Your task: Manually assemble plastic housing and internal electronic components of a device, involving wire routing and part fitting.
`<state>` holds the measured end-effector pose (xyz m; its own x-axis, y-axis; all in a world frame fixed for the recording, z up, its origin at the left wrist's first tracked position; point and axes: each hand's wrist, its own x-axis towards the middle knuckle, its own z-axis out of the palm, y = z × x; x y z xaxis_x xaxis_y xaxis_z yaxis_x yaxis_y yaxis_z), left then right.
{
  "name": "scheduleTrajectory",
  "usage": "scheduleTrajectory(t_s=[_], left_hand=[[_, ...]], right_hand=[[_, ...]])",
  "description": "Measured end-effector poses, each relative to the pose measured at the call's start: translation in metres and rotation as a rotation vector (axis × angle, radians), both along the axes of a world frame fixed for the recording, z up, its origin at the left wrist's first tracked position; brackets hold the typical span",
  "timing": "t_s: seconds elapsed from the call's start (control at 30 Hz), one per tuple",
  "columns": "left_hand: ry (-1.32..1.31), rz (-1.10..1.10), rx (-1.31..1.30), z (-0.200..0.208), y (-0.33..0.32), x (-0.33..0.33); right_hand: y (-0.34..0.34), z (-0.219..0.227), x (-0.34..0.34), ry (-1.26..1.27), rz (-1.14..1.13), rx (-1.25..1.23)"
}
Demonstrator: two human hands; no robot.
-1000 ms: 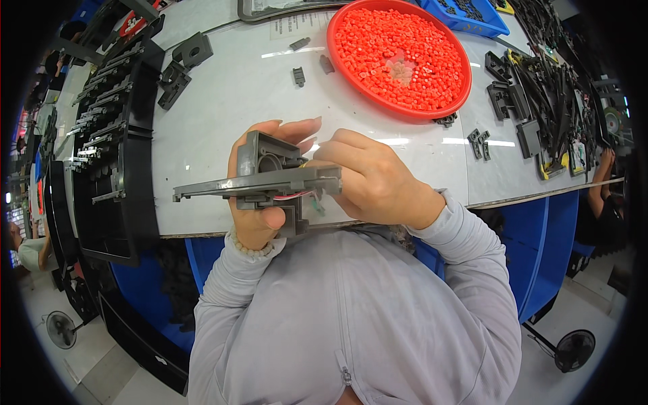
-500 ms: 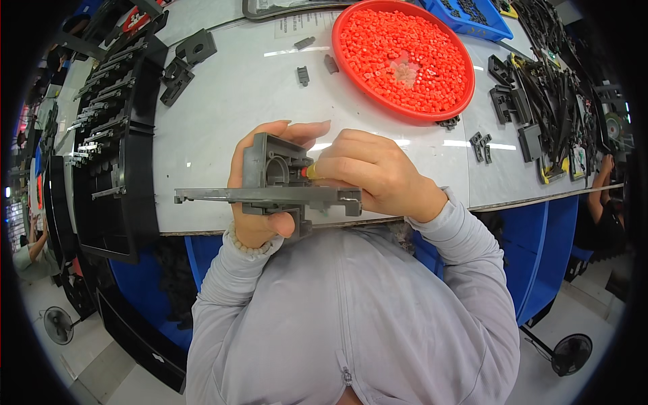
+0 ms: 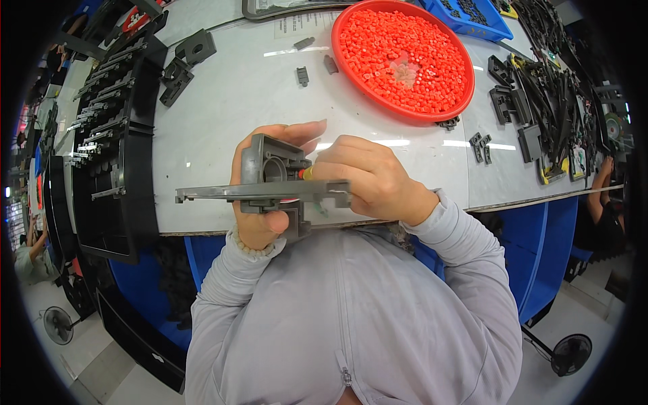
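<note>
My left hand (image 3: 251,226) is closed round a dark grey plastic housing (image 3: 252,162), its thumb at the lower side and its fingers behind. The housing has a round recess, and a long grey bar (image 3: 223,194) runs crosswise along its near side. My right hand (image 3: 378,177) is closed at the housing's right side, with fingers bent inward. Between its fingertips and the housing shows a small red-and-yellow piece (image 3: 307,173), mostly hidden. The far end of that piece cannot be seen.
A red round tray (image 3: 466,101) of small red parts lies ahead. Beyond it is a blue bin (image 3: 496,30). Black racks (image 3: 138,202) with metal pieces stand left; dark plastic parts (image 3: 550,108) are heaped right. Small grey parts (image 3: 302,75) lie on the white table (image 3: 223,115).
My right hand has shifted slightly left and toward the housing. The bar's right end has moved left and up a little as the housing turned in my left hand.
</note>
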<state>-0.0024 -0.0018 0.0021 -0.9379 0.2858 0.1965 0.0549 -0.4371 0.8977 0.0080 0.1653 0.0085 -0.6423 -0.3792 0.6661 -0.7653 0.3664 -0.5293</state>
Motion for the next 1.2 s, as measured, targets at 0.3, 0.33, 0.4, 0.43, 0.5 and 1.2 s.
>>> scheduleTrajectory(t_s=[0.3,0.33,0.4,0.43,0.5,1.2], left_hand=[[-0.054,0.011,0.023,0.002,0.004,0.000],[-0.095,0.027,0.072,0.003,0.006,0.000],[-0.137,0.033,0.099,0.004,0.007,-0.002],[-0.178,0.039,0.125,0.005,0.007,-0.004],[-0.151,0.007,0.109,0.008,0.004,-0.008],[-0.128,-0.033,0.117,0.015,-0.008,-0.015]], right_hand=[[-0.002,-0.001,-0.001,-0.032,-0.017,-0.038],[-0.002,-0.002,-0.002,-0.032,-0.017,-0.037],[-0.002,-0.003,-0.006,-0.085,0.000,-0.062],[-0.001,-0.004,-0.007,-0.084,-0.001,-0.061],[0.003,-0.009,-0.007,-0.117,0.057,-0.078],[-0.001,0.002,0.010,-1.364,0.323,-0.505]])
